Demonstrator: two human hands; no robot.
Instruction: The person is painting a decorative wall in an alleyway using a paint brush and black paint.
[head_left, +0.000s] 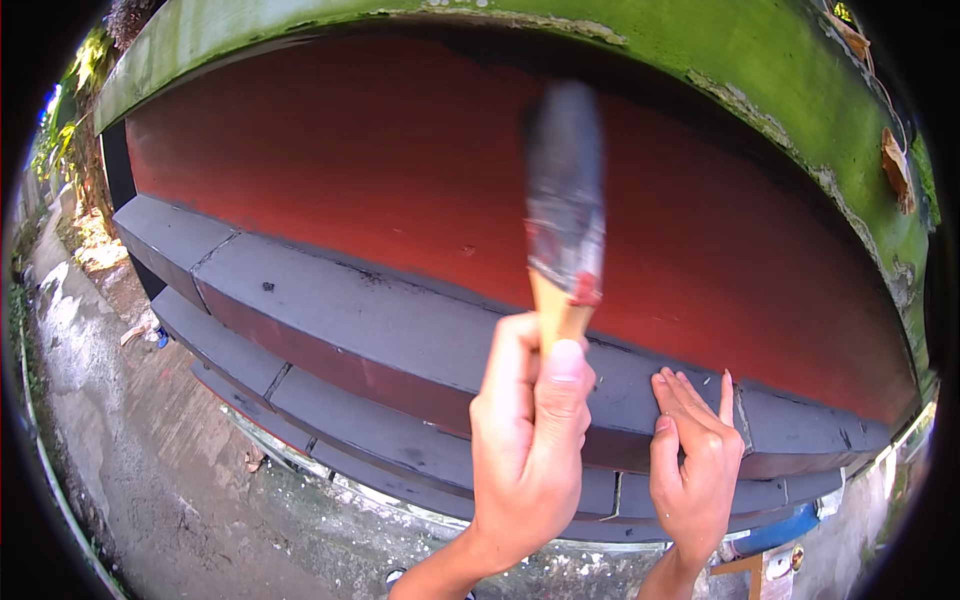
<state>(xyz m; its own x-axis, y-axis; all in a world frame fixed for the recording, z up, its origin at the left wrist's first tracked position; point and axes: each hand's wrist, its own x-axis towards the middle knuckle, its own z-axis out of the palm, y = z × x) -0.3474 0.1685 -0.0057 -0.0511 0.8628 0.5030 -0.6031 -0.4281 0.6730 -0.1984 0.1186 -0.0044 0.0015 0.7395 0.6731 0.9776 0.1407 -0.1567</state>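
A paintbrush (564, 225) with a yellowish wooden handle is upright in my left hand (532, 427), its fingers closed round the handle. Its bristles are dark and blurred, and its ferrule is smeared with grey and red paint. Behind the brush stands a red wall panel (337, 195), darker towards its top. My right hand (697, 450) rests with its fingertips on the top grey ledge (360, 307), close to a joint, and no tool shows in it.
More grey stepped ledges (360, 420) lie below the top one. A mossy green concrete rim (675, 45) curves above the panel. Stained concrete ground (187, 480) spreads below and left. At lower right are a blue object (776, 531) and a wooden piece (757, 574).
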